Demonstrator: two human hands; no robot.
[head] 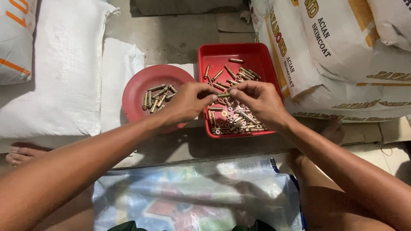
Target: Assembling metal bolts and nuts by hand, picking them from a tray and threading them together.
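Both hands meet over the near-left part of a glossy red square tray (257,53): the left hand (188,102) and right hand (257,100) each pinch one end of a short brass-coloured metal bolt (223,94) between thumb and fingertips. Beneath lie loose bolts and ring-shaped washers (233,117), dull gold. Just left, a round red plate (137,87) holds a small heap of bolts (157,96), with woven white sacks (64,72) beside.

Both forearms reach forward and converge, bare to the elbow. The left hand (188,102) is curled, knuckles up, thumb and forefinger pinched at its right edge. The right hand (259,100) mirrors it, fingertips (233,91) pinched toward the left hand's, the 2 hands nearly touching.
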